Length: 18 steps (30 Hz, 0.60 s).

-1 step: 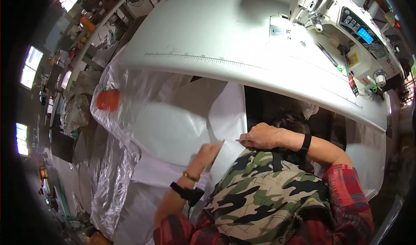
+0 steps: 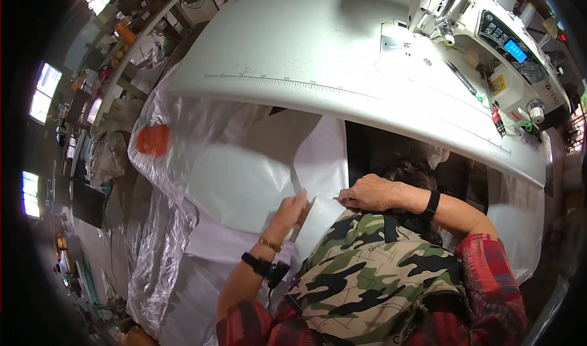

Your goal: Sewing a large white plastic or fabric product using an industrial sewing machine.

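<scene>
A small flap of smooth white sheet material (image 2: 326, 216) lies over my lap, in front of the camouflage apron (image 2: 373, 266). My right hand (image 2: 370, 192) is closed, its fingertips pinching the flap's upper right corner. A thin dark sliver shows at those fingertips; its kind is too small to tell. At the flap's left edge, my left hand (image 2: 288, 214) has its fingers curled against the material, partly hidden by the edge. Larger white sheets (image 2: 244, 184) spread beyond and to the left of my hands, hanging below the table edge.
A white sewing table (image 2: 275, 52) with a printed ruler runs across the front. The sewing machine (image 2: 489, 46) stands at the far right, with tweezers (image 2: 462, 78) and a red-handled tool (image 2: 497, 119) beside it. Clear plastic wrap (image 2: 153, 248) with an orange patch (image 2: 153, 140) hangs at left.
My left hand has shifted slightly up and its fingertips now point upward along the flap's left edge. My right hand stays in place.
</scene>
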Available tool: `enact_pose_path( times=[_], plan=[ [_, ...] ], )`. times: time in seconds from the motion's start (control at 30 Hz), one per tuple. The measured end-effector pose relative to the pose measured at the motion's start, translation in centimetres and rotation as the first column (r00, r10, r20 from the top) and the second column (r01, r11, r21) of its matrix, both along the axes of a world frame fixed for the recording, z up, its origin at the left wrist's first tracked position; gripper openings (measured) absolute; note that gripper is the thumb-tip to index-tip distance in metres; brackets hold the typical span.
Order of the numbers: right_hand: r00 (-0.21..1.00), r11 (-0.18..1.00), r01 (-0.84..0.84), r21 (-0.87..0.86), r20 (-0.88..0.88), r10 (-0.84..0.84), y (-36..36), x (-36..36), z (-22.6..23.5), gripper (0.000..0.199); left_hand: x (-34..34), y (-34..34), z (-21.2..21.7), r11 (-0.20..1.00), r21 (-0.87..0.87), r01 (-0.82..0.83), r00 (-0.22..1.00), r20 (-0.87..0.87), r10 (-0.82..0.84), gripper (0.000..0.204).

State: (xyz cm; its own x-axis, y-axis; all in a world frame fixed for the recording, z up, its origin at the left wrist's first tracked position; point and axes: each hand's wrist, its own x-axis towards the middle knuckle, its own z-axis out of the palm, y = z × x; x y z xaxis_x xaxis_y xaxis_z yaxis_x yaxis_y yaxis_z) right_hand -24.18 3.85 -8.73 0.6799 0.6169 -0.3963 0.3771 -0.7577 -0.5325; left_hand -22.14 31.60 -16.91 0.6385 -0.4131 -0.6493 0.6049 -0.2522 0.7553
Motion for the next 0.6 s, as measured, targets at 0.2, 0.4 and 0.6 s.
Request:
enact_pose_path(
  times=[0.2, 0.4, 0.6],
  plan=[
    [0.998, 0.955, 0.055, 0.293, 0.022, -0.064, -1.6, -1.8, -1.0, 0.023, 2.4, -5.2, -2.4, 0.933, -0.303, -0.195, 0.921, 0.270, 0.280, 0.029],
    [0.645, 0.375, 0.756, 0.536, -0.518, -0.561, -5.2, -3.0, -1.7, 0.026, 3.4, -11.2, 4.9, 0.936, 0.291, 0.199, 0.530, 0.771, -0.352, 0.029],
    [0.547, 0.039, 0.801, 0.597, -0.705, -0.451, -7.4, -5.7, -2.9, 0.029, 1.6, -16.9, 8.3, 0.809, 0.292, 0.510, 0.505, 0.659, -0.557, 0.036]
  ],
)
